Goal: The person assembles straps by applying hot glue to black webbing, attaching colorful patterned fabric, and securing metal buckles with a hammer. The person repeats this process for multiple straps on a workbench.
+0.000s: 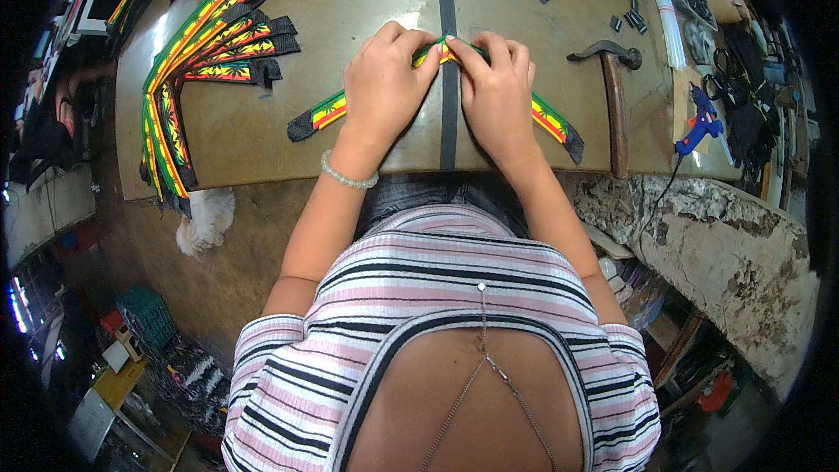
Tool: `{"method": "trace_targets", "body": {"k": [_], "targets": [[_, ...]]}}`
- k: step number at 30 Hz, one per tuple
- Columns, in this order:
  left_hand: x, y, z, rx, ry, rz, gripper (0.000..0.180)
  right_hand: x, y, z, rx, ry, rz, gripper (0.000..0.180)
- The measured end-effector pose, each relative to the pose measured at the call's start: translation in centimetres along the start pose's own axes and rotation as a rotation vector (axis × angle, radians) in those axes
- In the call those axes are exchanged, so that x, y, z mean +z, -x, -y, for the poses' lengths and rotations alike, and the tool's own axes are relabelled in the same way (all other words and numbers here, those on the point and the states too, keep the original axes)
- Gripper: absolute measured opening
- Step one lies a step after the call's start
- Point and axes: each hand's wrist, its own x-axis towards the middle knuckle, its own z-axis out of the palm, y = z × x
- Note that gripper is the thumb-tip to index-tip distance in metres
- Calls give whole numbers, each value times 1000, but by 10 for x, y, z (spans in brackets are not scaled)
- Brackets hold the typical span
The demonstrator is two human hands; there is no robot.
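Both my hands pinch the middle of a striped strap (329, 111), green, yellow and red with dark leaf shapes and black ends. The strap bends to a peak over the black band that runs across the table. My left hand (389, 79) grips it just left of the band, thumb and fingertips together. My right hand (498, 92) grips it just to the right, thumb close to the other thumb. Its two black ends slant down toward the table's near edge on either side. Beneath my palms, part of the strap is hidden.
A fanned pile of similar bent straps (162, 79) lies at left. A hammer (615, 105) rests at right, near a blue glue gun (699, 122) with a trailing cord and black scissors (722, 79). Small black clips (636, 22) are scattered at far right. A white furry animal (207, 220) is below the table's left edge.
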Motion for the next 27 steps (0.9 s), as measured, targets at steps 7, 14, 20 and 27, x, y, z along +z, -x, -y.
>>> {"method": "trace_targets", "body": {"k": [7,14,20,27], "targets": [[0,9,-3,109,-78,-96,18,-9,-1,0,-76,-22,142,32],[-4,27,1,143,-7,-119,18,-94,49,-168,767,-131,-831,56],[-4,31,5,129,57,-23,21,-138,74,-314,667,192,-736,57],[0,32,10,125,88,-51,21,-138,-12,-155,424,-714,-174,45]]}}
